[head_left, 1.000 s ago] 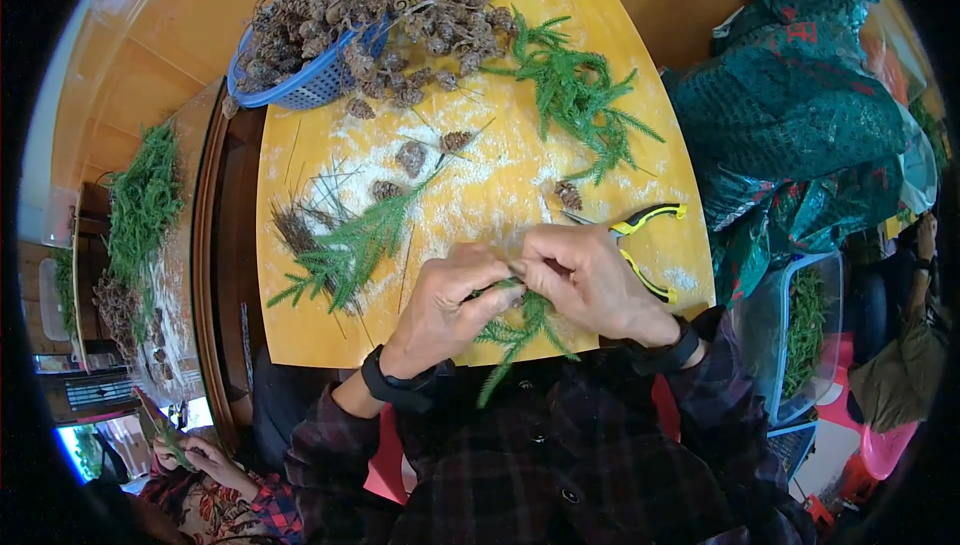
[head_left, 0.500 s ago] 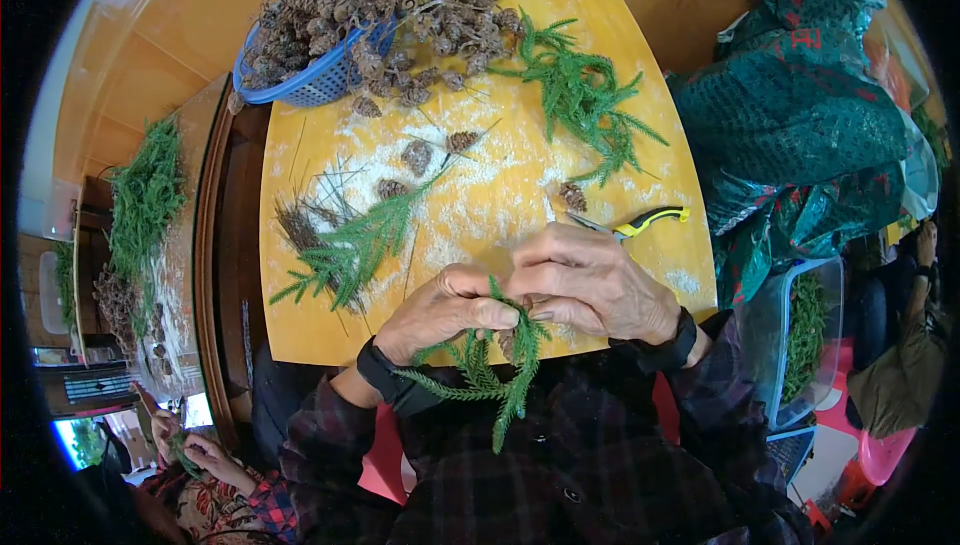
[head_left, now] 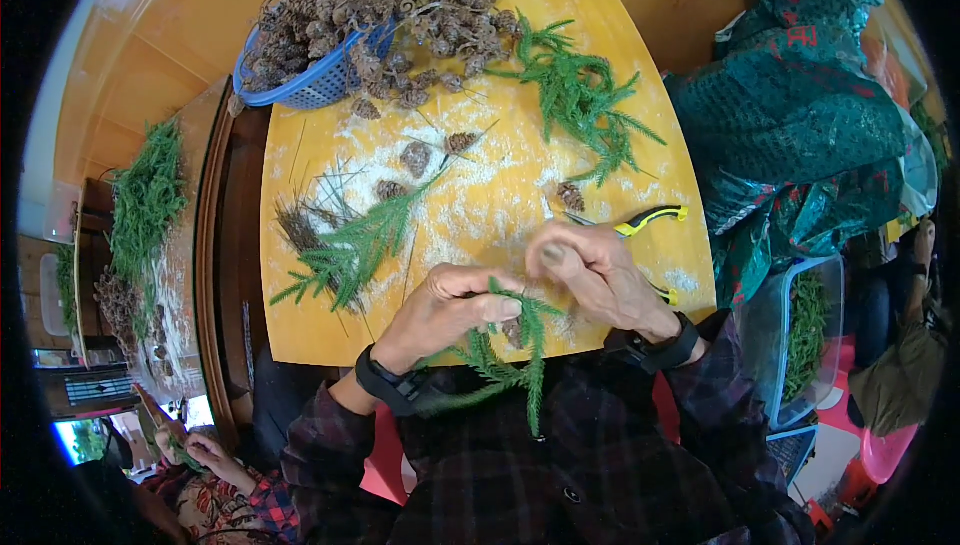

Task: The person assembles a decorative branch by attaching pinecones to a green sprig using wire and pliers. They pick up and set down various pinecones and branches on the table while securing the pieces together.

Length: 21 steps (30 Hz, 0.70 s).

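Observation:
My left hand pinches a green needle sprig between thumb and fingers at the near edge of the table. A small brown pine cone shows among its needles, just under the thumb. To the right, my right hand is raised a little apart from the sprig, its fingers curled and thumb pressed against them. Whatever may be inside those fingers is hidden. Yellow-and-black pliers lie partly behind this hand. Near them rests a loose pine cone.
A blue basket heaped with pine cones stands at the far left of the yellow table. Green sprigs lie far right, another sprig with thin wires left. Green bags crowd the right side. A co-worker's hands show lower left.
My right hand has drawn away from the sprig to the right, its fingers curling in. The sprig has shifted slightly up and right in my left hand.

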Each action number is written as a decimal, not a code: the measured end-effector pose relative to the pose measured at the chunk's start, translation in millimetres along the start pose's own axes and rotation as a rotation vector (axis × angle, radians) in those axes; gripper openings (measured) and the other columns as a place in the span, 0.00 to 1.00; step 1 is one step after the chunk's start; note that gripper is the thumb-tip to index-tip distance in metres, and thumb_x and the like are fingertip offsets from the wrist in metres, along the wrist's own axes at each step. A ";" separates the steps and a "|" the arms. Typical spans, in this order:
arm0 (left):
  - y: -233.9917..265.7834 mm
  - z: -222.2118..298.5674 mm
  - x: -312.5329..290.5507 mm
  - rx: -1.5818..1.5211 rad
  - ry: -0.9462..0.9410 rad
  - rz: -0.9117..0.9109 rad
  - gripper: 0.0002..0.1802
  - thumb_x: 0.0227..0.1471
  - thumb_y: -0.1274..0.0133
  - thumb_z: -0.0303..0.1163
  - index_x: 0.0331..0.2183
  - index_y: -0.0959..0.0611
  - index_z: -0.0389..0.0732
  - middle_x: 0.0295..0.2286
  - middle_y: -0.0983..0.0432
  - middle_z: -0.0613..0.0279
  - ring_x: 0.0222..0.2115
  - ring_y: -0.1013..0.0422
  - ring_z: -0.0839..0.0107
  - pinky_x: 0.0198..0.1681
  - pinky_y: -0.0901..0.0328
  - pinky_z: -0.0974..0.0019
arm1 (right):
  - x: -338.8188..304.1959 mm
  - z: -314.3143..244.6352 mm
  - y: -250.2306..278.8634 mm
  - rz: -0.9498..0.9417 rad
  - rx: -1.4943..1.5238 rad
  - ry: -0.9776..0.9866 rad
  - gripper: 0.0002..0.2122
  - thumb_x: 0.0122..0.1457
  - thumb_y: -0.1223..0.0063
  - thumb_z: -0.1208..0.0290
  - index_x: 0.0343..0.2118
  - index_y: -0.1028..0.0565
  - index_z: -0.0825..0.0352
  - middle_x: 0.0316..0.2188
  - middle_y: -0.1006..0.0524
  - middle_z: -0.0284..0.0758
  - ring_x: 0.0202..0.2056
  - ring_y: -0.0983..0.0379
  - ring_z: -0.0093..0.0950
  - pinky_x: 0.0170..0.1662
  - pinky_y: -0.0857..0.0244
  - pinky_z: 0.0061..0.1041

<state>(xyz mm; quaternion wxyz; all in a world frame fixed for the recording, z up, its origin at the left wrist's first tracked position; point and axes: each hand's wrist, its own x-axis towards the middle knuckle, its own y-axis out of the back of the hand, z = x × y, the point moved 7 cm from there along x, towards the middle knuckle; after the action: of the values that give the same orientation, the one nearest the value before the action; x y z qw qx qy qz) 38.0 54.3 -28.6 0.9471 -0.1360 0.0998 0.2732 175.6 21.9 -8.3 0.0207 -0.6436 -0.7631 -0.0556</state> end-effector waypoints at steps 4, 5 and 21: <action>4.1 -3.5 -4.2 -0.130 0.020 -0.001 0.11 0.52 0.44 0.34 0.33 0.18 0.34 0.24 0.23 0.65 0.25 0.29 0.79 0.27 0.37 0.75 | 1.4 -44.3 -2.1 0.027 -0.180 0.407 0.06 0.56 0.46 0.70 0.33 0.27 0.67 0.28 0.27 0.35 0.25 0.33 0.27 0.28 0.39 0.27; 3.9 -6.7 -4.1 -0.126 0.039 -0.041 0.13 0.51 0.43 0.36 0.33 0.17 0.35 0.24 0.23 0.65 0.24 0.29 0.80 0.27 0.37 0.75 | 1.0 -47.7 -5.7 0.018 -0.201 0.473 0.08 0.53 0.44 0.72 0.34 0.27 0.67 0.30 0.28 0.35 0.29 0.30 0.31 0.30 0.36 0.29; -6.8 -11.2 -4.4 -0.128 0.145 -0.015 0.08 0.48 0.41 0.31 0.28 0.18 0.35 0.26 0.22 0.61 0.23 0.29 0.77 0.26 0.35 0.74 | -7.3 -47.3 -10.6 -0.010 -0.575 0.504 0.09 0.55 0.46 0.70 0.22 0.30 0.67 0.19 0.33 0.35 0.20 0.35 0.35 0.22 0.43 0.32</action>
<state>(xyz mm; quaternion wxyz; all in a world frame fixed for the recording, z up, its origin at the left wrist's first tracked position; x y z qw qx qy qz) 36.8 43.2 -36.6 0.9288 -0.2164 0.1496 0.2611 164.5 7.7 37.4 0.0258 -0.5856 -0.6904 -0.4240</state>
